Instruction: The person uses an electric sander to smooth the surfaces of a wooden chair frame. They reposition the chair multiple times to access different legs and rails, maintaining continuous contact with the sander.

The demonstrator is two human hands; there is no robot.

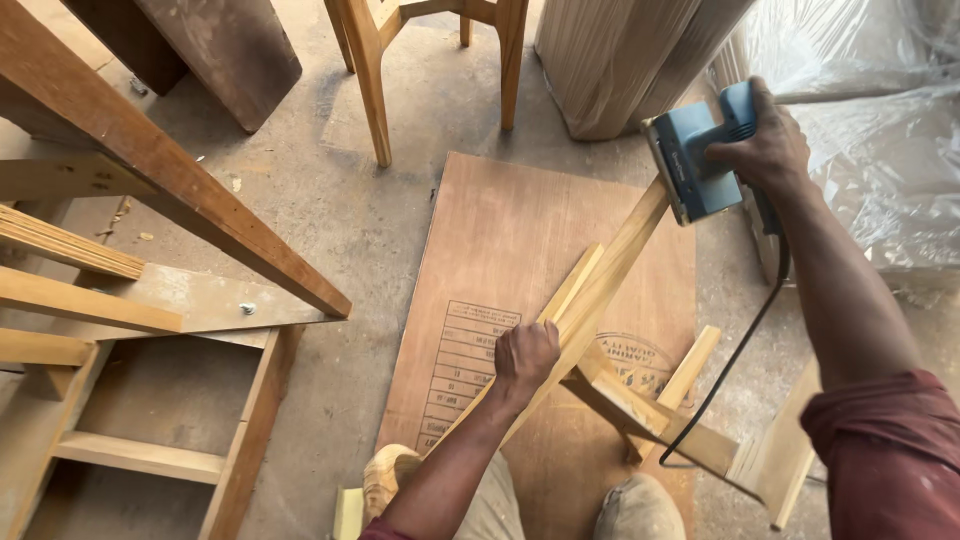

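My right hand (765,150) grips a blue electric sander (695,160), whose pad presses against the upper end of a light wooden leg (625,245). That leg belongs to a small wooden frame (640,395) tipped over a brown plywood sheet (510,230). My left hand (525,357) is closed around the same leg lower down, steadying it. The sander's black cord (735,345) hangs from the tool and loops down past the frame.
A wooden chair's legs (370,90) stand at the back. A large timber frame (170,290) fills the left side. Plastic-wrapped goods (880,130) lie at the right, a wrapped wooden bundle (620,60) behind. My knees (640,510) show at the bottom.
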